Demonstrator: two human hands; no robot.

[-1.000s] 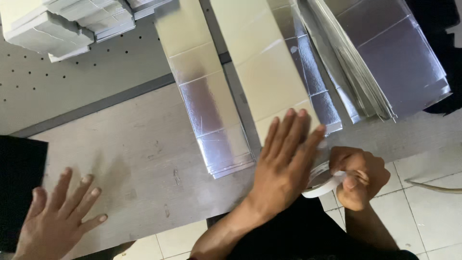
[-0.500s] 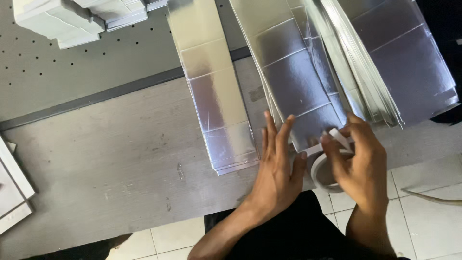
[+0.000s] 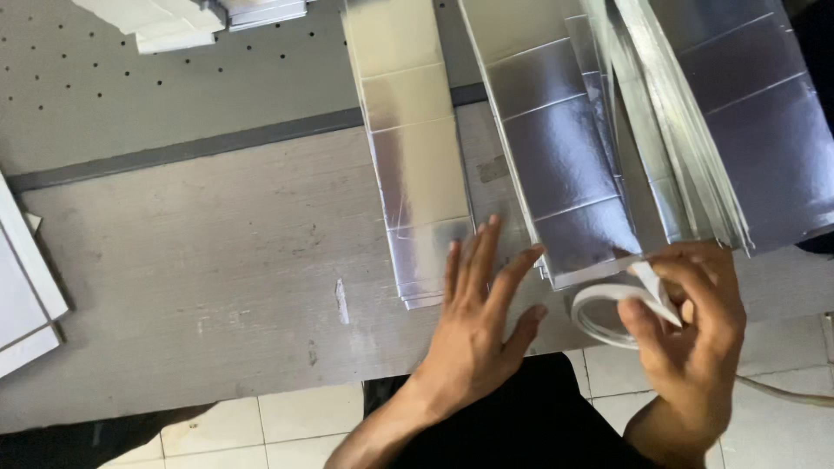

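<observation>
Your left hand (image 3: 473,326) lies flat with fingers spread, gripping nothing, on the near end of the silver sheets (image 3: 556,174) at lower centre. Your right hand (image 3: 695,334), lower right, pinches the loose end of the tape roll (image 3: 608,308). Press the stack firmly, pull the tape taut, and lay it square along the sheet's edge over the table (image 3: 217,260).

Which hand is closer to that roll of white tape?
Right. The right hand holds the tape roll, pinching its loose end; the left hand rests flat beside it on the table.
</observation>
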